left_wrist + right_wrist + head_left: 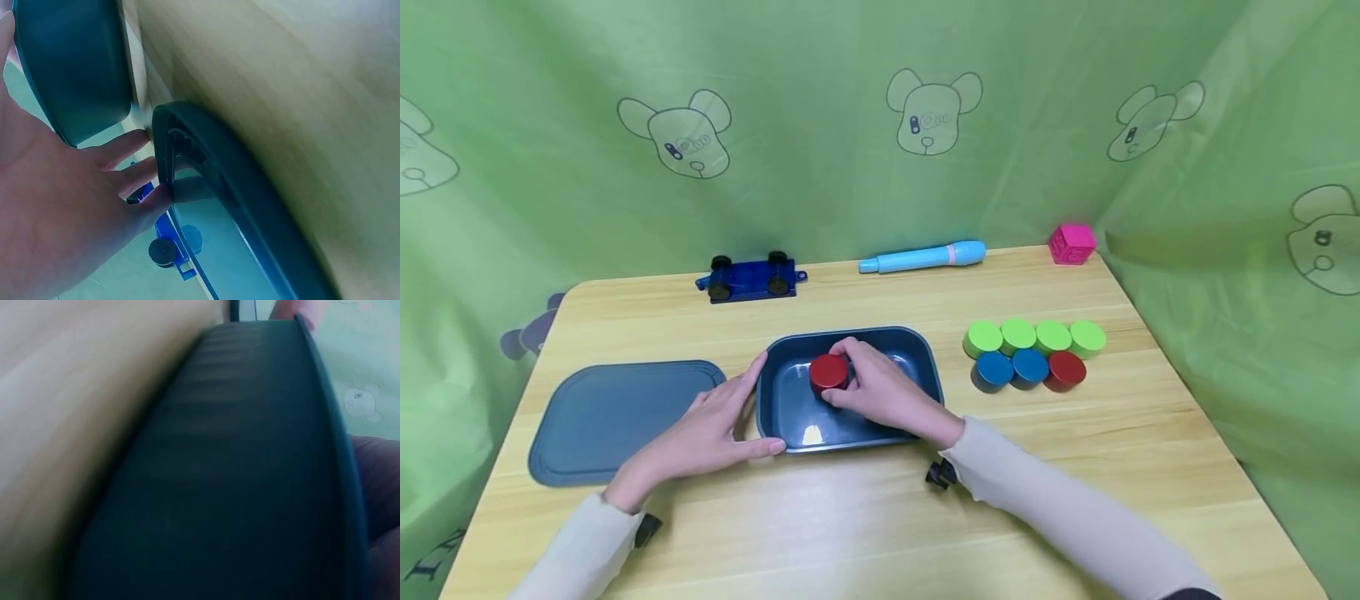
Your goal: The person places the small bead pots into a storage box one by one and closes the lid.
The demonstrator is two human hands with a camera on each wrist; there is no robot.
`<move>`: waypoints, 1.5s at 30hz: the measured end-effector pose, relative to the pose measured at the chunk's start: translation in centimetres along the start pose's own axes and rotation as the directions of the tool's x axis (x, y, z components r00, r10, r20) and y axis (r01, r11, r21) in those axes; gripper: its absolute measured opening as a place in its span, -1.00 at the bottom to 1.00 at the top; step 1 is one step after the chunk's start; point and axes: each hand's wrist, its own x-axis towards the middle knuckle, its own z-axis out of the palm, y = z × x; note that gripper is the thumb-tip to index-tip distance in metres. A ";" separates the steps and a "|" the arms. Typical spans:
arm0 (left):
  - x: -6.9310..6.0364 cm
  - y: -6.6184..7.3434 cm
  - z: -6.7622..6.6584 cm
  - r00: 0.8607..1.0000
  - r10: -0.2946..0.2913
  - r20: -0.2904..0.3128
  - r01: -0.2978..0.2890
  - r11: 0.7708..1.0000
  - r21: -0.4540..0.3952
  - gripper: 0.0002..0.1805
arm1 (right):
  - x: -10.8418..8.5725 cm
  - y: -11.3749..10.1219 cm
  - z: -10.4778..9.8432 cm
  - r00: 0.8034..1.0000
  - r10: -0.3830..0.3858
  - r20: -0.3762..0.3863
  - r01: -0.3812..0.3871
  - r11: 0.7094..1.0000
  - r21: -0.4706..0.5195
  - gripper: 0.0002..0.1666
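A dark blue-grey box [859,436] stands on the table, its wall [75,69] also showing in the left wrist view and its outer side [219,462] filling the right wrist view. Inside it my right hand [880,387] pinches a red cylinder [828,372] between thumb and fingers. My left hand [711,429] lies spread against the box's left side, thumb at the near left corner; in the left wrist view this hand [69,200] has its other fingers near the lid's edge. The flat lid [617,417] lies left of the box.
Right of the box are several green cylinders [1018,335] in a row, with two blue cylinders [992,372] and another red cylinder [1065,371] before them. Along the back lie a blue toy cart [751,279], a light blue stick [921,257] and a pink cube [1072,244].
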 end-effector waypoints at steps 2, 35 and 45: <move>0.0 0.0 0.0 1.000 -0.001 0.001 0.001 1.000 -0.002 0.34 | 0.4 -0.1 0.7 1.000 0.010 0.006 -0.010 1.000 -0.028 -0.39; 0.4 -0.3 0.3 1.000 -0.014 0.019 0.015 1.000 -0.011 0.33 | 0.1 -1.0 2.5 0.998 0.051 0.038 -0.055 0.993 0.107 -0.37; -0.1 -0.2 0.0 0.999 -0.025 0.024 0.025 1.000 0.019 0.34 | -1.7 -0.4 -1.0 0.990 -0.022 -0.137 0.042 0.989 0.145 -0.42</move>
